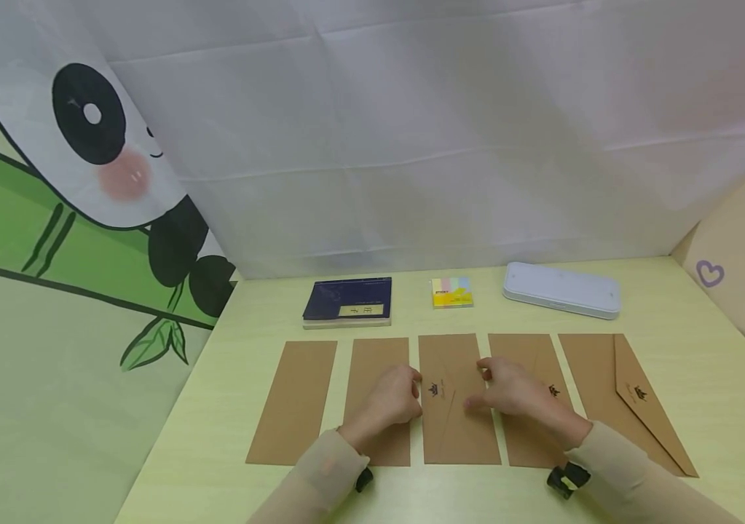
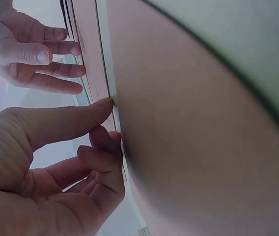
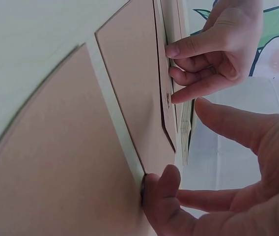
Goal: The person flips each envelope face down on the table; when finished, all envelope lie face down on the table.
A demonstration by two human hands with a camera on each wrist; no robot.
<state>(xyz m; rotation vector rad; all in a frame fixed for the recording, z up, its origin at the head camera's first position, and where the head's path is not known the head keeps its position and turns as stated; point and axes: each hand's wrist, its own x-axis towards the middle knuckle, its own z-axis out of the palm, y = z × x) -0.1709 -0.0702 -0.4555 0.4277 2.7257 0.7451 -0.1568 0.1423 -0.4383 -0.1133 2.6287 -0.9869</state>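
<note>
Several brown paper envelopes lie side by side across the table. The middle envelope [image 1: 460, 440] shows a small dark crown print and a flap. My left hand [image 1: 385, 400] is at its left edge, thumb and bent fingers touching there, above the second envelope [image 1: 379, 353]. On its right side is my right hand [image 1: 513, 393], thumb over the paper and fingertips by the edge, fingers spread loosely. The right wrist view has those fingers at the gap beside the fourth envelope [image 1: 532, 348]. Neither hand lifts an envelope.
Leftmost is a plain envelope [image 1: 293, 404]; rightmost, a wider envelope [image 1: 591, 393] with its pointed flap visible. Behind the row lie a dark blue book [image 1: 349, 295], a pack of coloured sticky notes [image 1: 452, 292] and a pale pencil case [image 1: 562, 289]. A white cloth [image 1: 411, 182] hangs behind the table.
</note>
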